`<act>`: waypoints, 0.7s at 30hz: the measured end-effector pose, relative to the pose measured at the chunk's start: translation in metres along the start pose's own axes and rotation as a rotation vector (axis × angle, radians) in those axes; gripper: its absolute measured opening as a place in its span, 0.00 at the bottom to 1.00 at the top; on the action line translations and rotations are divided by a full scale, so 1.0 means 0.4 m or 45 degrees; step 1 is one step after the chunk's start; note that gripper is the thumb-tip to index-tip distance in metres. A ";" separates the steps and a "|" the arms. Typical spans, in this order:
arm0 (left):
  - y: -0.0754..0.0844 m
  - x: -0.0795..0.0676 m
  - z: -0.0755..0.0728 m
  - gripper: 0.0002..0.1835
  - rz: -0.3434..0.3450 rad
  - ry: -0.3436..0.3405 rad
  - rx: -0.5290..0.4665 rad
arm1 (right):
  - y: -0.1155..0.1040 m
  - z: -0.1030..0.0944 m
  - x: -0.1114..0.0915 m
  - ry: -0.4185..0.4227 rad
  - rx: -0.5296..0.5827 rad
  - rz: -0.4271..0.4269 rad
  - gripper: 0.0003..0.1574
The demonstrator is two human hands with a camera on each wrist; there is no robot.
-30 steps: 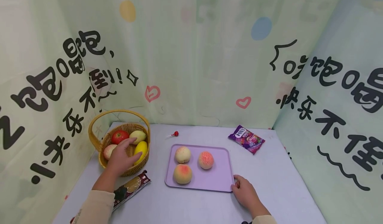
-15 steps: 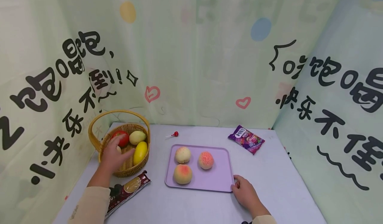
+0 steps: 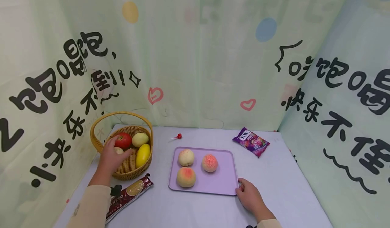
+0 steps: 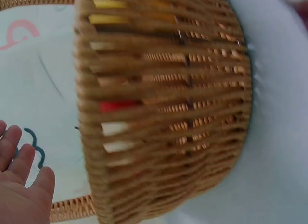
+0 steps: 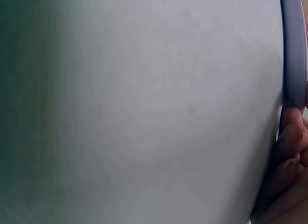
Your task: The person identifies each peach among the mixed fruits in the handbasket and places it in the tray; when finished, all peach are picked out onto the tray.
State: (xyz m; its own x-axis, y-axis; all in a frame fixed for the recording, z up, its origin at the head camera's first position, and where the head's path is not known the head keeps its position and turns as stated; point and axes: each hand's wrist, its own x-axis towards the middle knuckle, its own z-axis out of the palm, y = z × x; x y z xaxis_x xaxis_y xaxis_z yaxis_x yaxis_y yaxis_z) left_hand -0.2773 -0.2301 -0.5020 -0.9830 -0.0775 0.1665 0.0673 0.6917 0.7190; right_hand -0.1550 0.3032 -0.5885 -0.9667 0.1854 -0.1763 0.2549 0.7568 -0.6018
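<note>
My left hand (image 3: 110,158) is over the left side of the wicker basket (image 3: 130,175), thumb and fingers spread, holding nothing visible. Partly hidden by it is a pale round fruit (image 3: 118,150); a red fruit (image 3: 124,141), a pale yellow-green fruit (image 3: 140,140) and a yellow fruit (image 3: 143,156) lie alongside in the basket. In the left wrist view, the fingers (image 4: 21,161) show beyond the basket's rim. With my right hand (image 3: 250,197) I pinch the front right corner of the purple tray (image 3: 213,184). It bears a cream peach (image 3: 186,157), a yellow-orange peach (image 3: 186,177) and a pinkish-red peach (image 3: 210,163).
A dark red snack packet (image 3: 131,195) lies in front of the basket, partly under my left sleeve (image 3: 92,206). Behind the tray are a red lollipop (image 3: 179,136) and a purple candy bag (image 3: 251,142). Printed curtains (image 3: 195,68) enclose the white table.
My left hand has drawn left and slightly nearer, from the basket's middle to its left side, uncovering the red and yellow fruits. The right hand and the tray stay put.
</note>
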 end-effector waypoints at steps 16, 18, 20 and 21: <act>-0.042 0.033 0.001 0.50 -0.082 -0.090 0.053 | -0.005 -0.005 -0.002 0.012 0.002 -0.020 0.31; -0.050 0.037 0.005 0.50 -0.083 -0.105 0.081 | -0.004 -0.004 -0.002 0.012 0.003 -0.016 0.31; -0.057 0.040 0.007 0.51 -0.087 -0.119 0.107 | -0.004 -0.004 -0.002 0.014 0.005 -0.009 0.31; -0.060 0.040 0.007 0.51 -0.093 -0.127 0.118 | -0.005 -0.004 -0.003 0.014 0.005 -0.009 0.31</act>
State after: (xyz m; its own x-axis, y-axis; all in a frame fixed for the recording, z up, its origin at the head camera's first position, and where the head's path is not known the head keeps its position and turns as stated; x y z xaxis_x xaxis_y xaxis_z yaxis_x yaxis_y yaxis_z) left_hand -0.2951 -0.2459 -0.5185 -0.9971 -0.0613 0.0446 -0.0166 0.7504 0.6608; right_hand -0.1546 0.3027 -0.5860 -0.9687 0.1870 -0.1635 0.2481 0.7557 -0.6060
